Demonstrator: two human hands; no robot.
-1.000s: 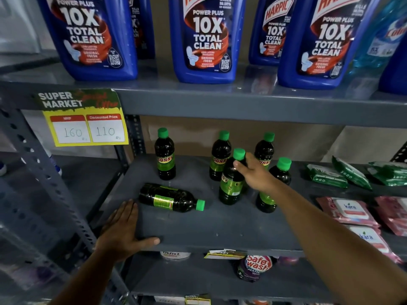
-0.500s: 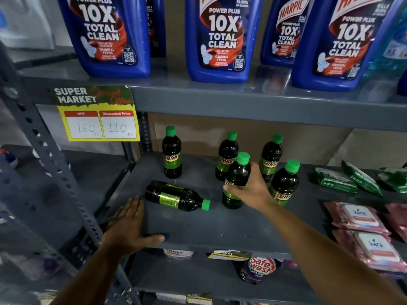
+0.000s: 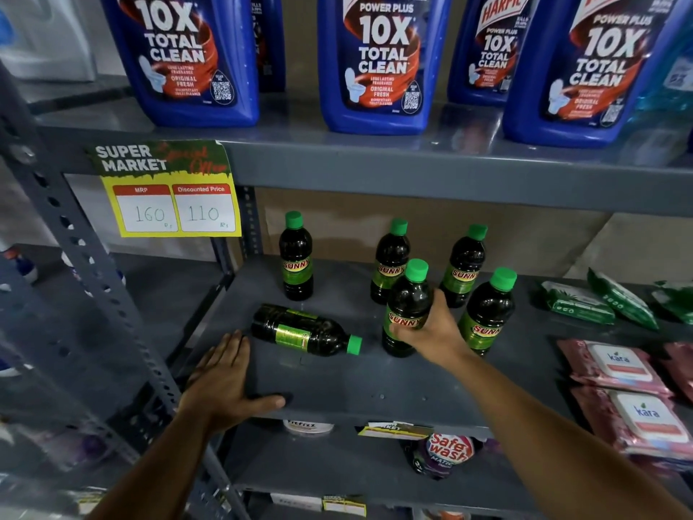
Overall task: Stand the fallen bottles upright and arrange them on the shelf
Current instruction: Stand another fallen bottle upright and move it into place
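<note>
Head view showed the right hand wrapped around the lower body of an upright dark bottle with a green cap, fingers curled over its label and the bottle's base on or just above the grey shelf; contact with the surface could not be told. The left hand lay flat and spread on the front left corner of the same shelf, thumb along the edge, holding nothing.

Just beyond the left fingertips, one bottle lay on its side, cap pointing right toward the held bottle. Four more stood upright: one at the back left, two at the back, and one just beside the right hand, close enough that the wrist seemed to brush it.

Judging from this, the standing group was tightly packed around the hand. Pulling the hand away carelessly, or sliding the held bottle sideways, could knock the neighbour at the wrist and topple it into the back pair. The lying bottle was round and free to roll, so a nudge from the left hand might send it toward the front edge. Wipe packets sat well apart on the right, and blue cleaner jugs lined the shelf above.
</note>
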